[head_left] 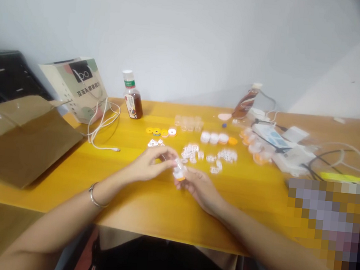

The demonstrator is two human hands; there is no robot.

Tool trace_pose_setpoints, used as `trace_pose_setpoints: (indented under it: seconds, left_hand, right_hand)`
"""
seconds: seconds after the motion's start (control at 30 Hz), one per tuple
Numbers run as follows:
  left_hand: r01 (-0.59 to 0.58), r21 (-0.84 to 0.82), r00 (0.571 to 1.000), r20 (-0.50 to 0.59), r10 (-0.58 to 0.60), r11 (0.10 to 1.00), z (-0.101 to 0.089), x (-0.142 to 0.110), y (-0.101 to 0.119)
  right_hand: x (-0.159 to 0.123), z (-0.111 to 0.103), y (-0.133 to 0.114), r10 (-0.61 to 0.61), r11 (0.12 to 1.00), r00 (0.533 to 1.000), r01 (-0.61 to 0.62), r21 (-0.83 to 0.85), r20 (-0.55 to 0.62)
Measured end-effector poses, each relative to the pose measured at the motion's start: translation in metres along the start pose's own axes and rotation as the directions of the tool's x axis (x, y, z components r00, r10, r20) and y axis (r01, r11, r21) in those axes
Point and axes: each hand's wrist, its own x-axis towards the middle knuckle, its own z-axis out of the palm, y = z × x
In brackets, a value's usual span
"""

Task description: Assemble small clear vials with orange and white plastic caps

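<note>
Between my two hands, above the table, is a small clear plastic container [179, 169] with a white and orange end. My left hand [152, 162] pinches its upper part with thumb and fingers. My right hand [202, 188] grips it from the right, near the orange end. Just beyond them lie small white printed pieces [190, 151] in loose groups. Behind these stand a row of orange and white round caps [157, 131], a row of white round containers [214, 138] and some clear cups [189, 122]. Blur hides the finer details.
A brown paper bag [23, 137] and a printed carrier bag [84, 92] are at the left, beside a white cable [99, 127]. Two drink bottles, one upright [134, 103] and one tilted [246, 102], stand at the back. Adapters and cables [296, 152] crowd the right.
</note>
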Motion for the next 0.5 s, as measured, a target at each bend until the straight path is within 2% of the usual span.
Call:
trace_pose_setpoints:
  seconds: [0.13,0.23,0.37,0.5]
  left_hand:
    - [-0.062,-0.034,0.998,-0.030,0.061,0.997,0.006,-0.002,0.002]
    - [-0.035,-0.124,0.999,-0.038,0.031,0.992,0.005,-0.001,0.001]
    - [0.026,-0.220,0.999,0.047,-0.016,0.975,0.002,0.003,-0.005]
    - [0.014,-0.203,0.993,0.117,0.010,0.979,0.004,0.006,-0.008]
  right_hand:
    - [-0.003,0.000,0.002,-0.008,1.000,1.000,0.007,0.025,0.025]
    - [-0.003,0.002,-0.001,-0.048,0.999,0.999,0.048,-0.014,-0.005]
    - [0.000,0.004,-0.005,-0.111,0.989,0.989,0.101,-0.108,-0.093]
    - [0.003,0.003,-0.004,-0.108,0.992,0.989,0.101,-0.069,-0.100]
